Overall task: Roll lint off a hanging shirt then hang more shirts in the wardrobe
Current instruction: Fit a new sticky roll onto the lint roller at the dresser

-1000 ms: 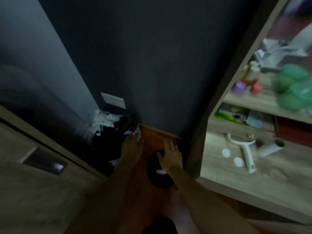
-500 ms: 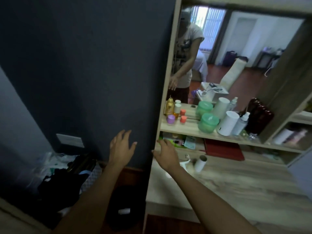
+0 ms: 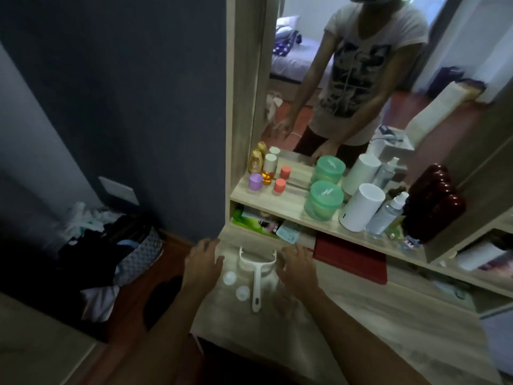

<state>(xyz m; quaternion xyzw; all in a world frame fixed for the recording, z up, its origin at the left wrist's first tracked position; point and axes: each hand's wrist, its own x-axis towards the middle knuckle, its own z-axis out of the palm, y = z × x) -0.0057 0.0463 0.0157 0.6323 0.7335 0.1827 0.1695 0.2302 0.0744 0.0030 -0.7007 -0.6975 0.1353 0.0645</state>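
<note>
Dresser top (image 3: 347, 323), roller handle (image 3: 256, 284) between hands

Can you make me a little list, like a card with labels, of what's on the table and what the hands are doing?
Place: wooden dressing table with a mirror
Lint roller frame: white, lying flat on the table, no roll on it
Round caps: two, white, just left of the handle
Left hand: fingers spread, holding nothing, left of the frame
Right hand: fingers relaxed, holding nothing, right of the frame
Shelf: green tubs, white cylinder, small bottles
Floor: clothes pile by the dark wall
</note>
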